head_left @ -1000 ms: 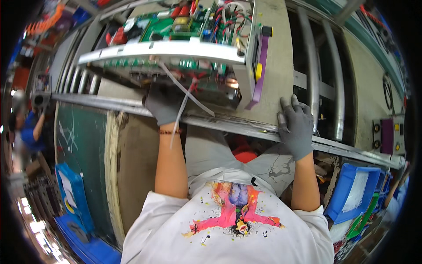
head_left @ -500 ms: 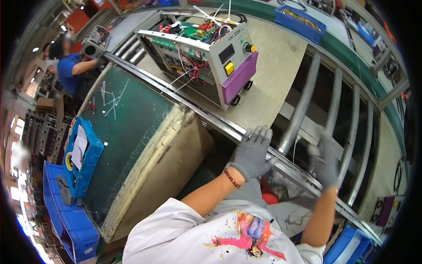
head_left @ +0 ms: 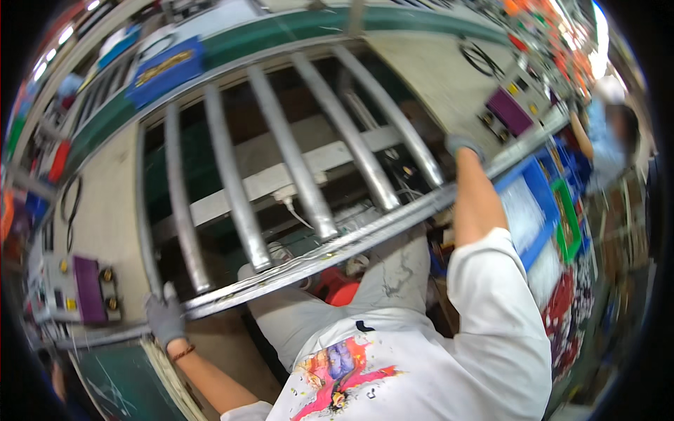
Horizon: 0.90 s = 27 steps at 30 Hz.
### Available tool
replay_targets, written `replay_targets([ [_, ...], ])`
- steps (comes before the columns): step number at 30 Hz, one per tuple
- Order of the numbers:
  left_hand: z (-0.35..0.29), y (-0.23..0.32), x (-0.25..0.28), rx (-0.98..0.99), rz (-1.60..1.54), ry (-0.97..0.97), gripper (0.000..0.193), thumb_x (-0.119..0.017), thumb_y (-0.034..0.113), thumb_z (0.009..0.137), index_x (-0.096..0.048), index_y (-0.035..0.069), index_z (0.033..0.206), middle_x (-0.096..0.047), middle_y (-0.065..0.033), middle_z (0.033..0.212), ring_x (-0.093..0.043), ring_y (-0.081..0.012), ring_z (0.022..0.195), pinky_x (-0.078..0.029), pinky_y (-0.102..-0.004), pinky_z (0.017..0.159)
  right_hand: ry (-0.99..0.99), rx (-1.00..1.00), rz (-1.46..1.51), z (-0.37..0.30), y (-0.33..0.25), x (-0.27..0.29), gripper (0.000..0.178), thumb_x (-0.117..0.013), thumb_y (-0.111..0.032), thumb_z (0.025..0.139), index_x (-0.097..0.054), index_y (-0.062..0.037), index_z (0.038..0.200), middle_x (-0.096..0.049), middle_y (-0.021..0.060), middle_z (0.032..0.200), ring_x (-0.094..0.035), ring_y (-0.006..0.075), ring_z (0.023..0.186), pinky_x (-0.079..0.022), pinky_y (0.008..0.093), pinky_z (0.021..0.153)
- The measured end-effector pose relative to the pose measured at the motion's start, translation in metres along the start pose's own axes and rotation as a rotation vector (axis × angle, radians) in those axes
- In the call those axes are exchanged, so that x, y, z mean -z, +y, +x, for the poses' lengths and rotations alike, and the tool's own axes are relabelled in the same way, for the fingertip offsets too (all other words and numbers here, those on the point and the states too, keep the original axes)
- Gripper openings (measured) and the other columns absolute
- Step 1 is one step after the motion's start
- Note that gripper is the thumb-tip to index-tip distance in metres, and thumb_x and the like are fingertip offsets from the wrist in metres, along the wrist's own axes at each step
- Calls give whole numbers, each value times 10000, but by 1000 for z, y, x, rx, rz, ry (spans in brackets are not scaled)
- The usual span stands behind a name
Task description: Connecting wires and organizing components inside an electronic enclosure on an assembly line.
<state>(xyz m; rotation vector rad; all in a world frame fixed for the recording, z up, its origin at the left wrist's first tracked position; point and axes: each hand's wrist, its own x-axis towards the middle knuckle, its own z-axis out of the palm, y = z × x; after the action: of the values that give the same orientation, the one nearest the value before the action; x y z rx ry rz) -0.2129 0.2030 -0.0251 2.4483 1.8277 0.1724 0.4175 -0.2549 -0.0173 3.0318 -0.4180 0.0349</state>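
Observation:
My left hand (head_left: pixel 166 316), in a grey glove, lies on the near metal rail (head_left: pixel 295 274), close to the corner of the left flat board (head_left: pixel 112 189). Its fingers are apart and it holds nothing. My right hand (head_left: pixel 465 145), gloved too, is at the near corner of the right board (head_left: pixel 428 67), its fingers bent over the edge; blur hides part of them. Each board bears a welding machine with a purple front panel: one with its casing open (head_left: pixel 81 291) by my left hand, another (head_left: pixel 512 109) beyond my right.
Several bare metal rollers (head_left: pixel 295 154) span the gap between the boards. A blue bin (head_left: pixel 168 74) of brass parts stands beyond the conveyor. A blue crate (head_left: pixel 526 210) with clear bags is at the right, where a co-worker (head_left: pixel 611 144) stands. A green-topped table (head_left: pixel 116 382) is lower left.
My view has swung right, so the left machine now appears at the far left. My right hand has moved right, from over the rollers to the right board. My left hand stays at the rail.

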Motion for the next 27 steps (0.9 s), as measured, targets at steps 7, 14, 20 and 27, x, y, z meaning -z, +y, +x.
replay_targets([
  [7, 19, 51, 19, 113, -218, 165, 761, -566, 538, 962, -483, -74, 1407, -531, -287, 1410, -526, -422, 1289, -395, -426, 1100, -114, 52, 3, -79, -22, 43, 701, -380, -540, 967, -597, 8, 1347, -481, 246, 1479, -433, 402, 1385, -362, 493, 1101],
  [14, -71, 305, 12, -1025, -1012, -99, 580, -729, 246, 880, -540, -26, 1356, -582, -216, 1370, -546, -352, 1299, -412, -413, 1100, -61, 268, 38, -184, -38, 42, 785, -372, -537, 984, -408, 87, 1460, -380, 297, 1532, -316, 457, 1442, -230, 526, 1176],
  [20, -110, 375, 20, -1366, -844, -461, 519, -523, 313, 986, -525, -21, 1384, -548, -267, 1391, -423, -401, 1402, -252, -481, 1197, -137, 702, 45, -291, -42, 46, 792, -423, -478, 974, -289, 67, 1532, -266, 295, 1599, -219, 454, 1497, -107, 543, 1219],
  [27, -78, 272, -16, -1087, -505, -392, 540, -449, 369, 1017, -509, 8, 1414, -540, -215, 1434, -421, -367, 1415, -196, -516, 1196, -621, 1527, 631, -342, -10, 39, 443, -558, -367, 918, -647, -86, 1247, -632, 177, 1299, -599, 375, 1190, -441, 465, 1045],
])
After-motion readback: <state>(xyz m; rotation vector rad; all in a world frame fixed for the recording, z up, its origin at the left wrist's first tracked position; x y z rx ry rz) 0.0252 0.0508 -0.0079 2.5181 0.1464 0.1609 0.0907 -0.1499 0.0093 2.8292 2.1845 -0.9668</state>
